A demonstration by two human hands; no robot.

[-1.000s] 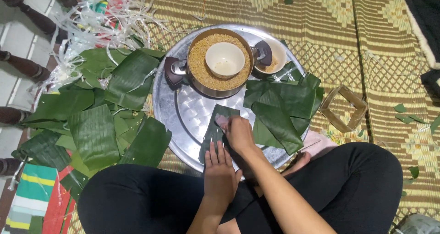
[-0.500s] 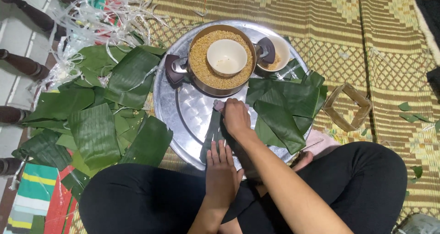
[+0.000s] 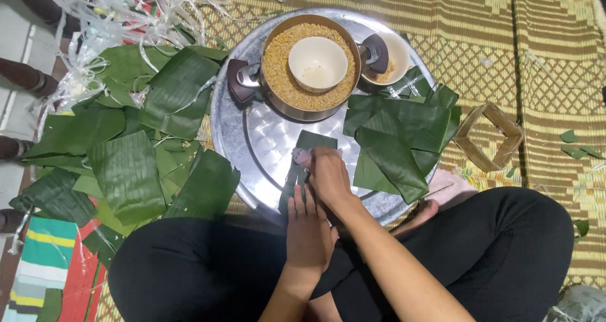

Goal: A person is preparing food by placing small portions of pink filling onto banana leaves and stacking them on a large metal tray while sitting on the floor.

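Note:
A long strip of green banana leaf lies on a round silver tray in front of my crossed legs. My left hand lies flat on the strip's near end, fingers together. Across the strip's middle, my right hand presses down with a small pale cloth bunched under its fingers. Behind the strip stands a metal pot of yellow grain with a white bowl sitting in it.
Cut banana leaves are heaped on the mat at left, and another stack lies on the tray's right side. A small bowl sits behind the pot. A square leaf-strip frame lies at right. White plastic strings are piled at top left.
My right hand has slid along the leaf strip away from me, toward the pot. The left hand has stayed pressed on the near end.

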